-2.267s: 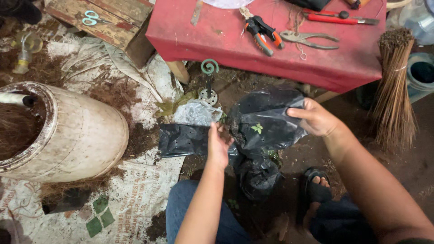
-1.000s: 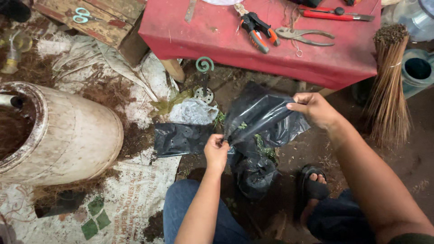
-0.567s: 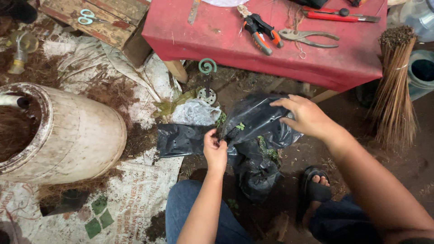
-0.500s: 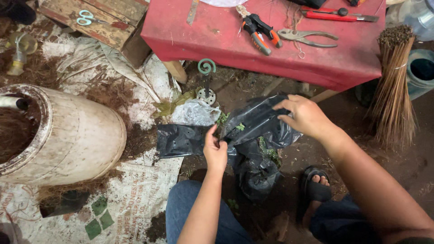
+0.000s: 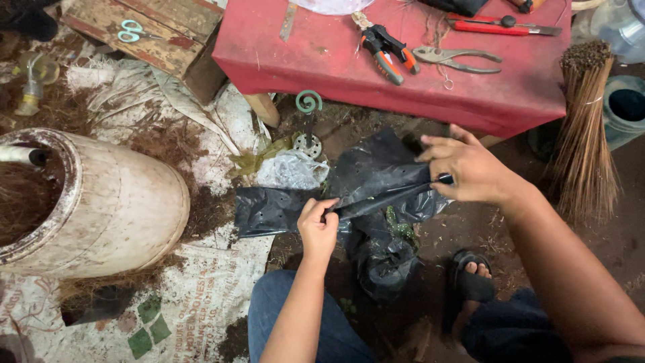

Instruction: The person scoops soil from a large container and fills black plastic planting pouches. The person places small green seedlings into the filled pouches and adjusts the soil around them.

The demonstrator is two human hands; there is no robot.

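Black perforated plastic bag (image 5: 376,181) stretched taut just below red cloth-covered table (image 5: 403,60); left hand (image 5: 318,228) pinching its near edge, right hand (image 5: 463,168) gripping its far edge.

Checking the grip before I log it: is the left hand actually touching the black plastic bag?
Touching. The head view shows the left hand pinching the stretched edge of the black plastic bag, fingers closed on the plastic with no gap.

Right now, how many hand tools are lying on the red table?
4 clearly: orange-handled pliers, bare metal pliers, a red-handled tool near the far edge, a flat metal blade at its left end. More may lie beyond the frame.
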